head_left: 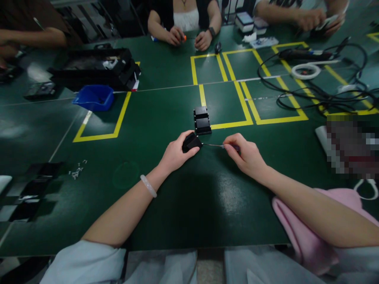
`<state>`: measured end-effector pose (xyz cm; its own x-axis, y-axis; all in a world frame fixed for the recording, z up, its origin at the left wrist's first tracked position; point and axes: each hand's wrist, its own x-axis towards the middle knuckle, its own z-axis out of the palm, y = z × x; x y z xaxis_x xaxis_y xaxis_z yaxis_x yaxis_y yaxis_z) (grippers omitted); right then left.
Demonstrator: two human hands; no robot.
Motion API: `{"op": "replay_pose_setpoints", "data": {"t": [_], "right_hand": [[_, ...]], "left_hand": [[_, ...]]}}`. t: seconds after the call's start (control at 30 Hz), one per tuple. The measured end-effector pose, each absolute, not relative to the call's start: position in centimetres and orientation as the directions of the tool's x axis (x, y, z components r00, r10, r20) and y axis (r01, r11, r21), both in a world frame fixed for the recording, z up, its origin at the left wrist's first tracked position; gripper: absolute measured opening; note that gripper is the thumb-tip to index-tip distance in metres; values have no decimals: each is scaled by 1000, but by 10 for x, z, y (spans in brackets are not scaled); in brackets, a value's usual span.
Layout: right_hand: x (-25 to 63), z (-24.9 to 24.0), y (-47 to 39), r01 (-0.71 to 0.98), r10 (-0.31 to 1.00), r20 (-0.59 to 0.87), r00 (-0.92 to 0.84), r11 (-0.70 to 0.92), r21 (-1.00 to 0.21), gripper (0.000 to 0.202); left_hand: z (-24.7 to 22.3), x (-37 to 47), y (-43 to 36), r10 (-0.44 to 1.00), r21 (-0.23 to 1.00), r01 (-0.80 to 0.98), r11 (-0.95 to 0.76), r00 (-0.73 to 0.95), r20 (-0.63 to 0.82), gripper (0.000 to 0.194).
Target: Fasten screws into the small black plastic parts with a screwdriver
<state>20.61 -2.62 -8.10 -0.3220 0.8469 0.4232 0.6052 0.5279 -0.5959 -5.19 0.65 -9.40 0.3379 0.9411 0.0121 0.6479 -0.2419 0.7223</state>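
Observation:
My left hand is closed around a small black box-shaped part at the middle of the table. From the right, a screwdriver points level at that part, its thin metal shaft reaching a small bright spot on the near side. My right hand grips the screwdriver's handle, which the fingers mostly hide. Just beyond the left hand lie two similar black parts in a row, with small silvery screws along their edges. A loose pile of screws sits to the left.
Black pieces and pale sheets lie at the left. A blue scoop-shaped bin stands before a black tray. Cables and a tape ring are at the right, pink cloth near my right forearm. Other people sit opposite.

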Motion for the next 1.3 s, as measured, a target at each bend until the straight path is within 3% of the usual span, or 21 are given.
{"op": "replay_pose_setpoints", "data": {"t": [0.17, 1.3], "right_hand": [[205, -83, -27, 624, 814, 476, -332, 568, -537, 9], [206, -84, -27, 616, 802, 492, -340, 585, -528, 9]], "left_hand": [[-97, -53, 8, 943, 710, 656, -256, 332, 33, 64], [-96, -52, 8, 939, 699, 663, -268, 341, 37, 65]]}}
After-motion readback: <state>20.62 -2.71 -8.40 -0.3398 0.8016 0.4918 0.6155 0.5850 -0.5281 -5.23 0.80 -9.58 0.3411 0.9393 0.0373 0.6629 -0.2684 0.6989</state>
